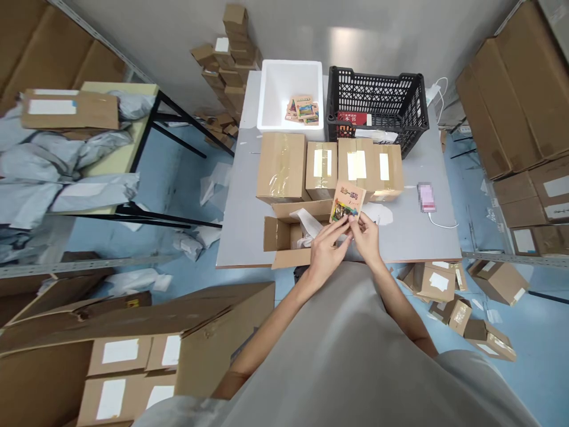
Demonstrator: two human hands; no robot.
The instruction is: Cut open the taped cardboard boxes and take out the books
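Between my two hands is a small booklet with a tan cover, a colourful picture and printed characters. My left hand grips its lower left edge with fingers pressed together. At the lower right corner, my right hand pinches the same booklet. Just left of them stands an open cardboard box with its flaps spread and white paper inside. Several similar booklets lie in a heap in the white foam box at the back.
Several taped cartons form a row across the grey table. Behind them is a black plastic crate with a red book. A phone on a cable lies at right. Parcels fill the left table; boxes lie on the floor.
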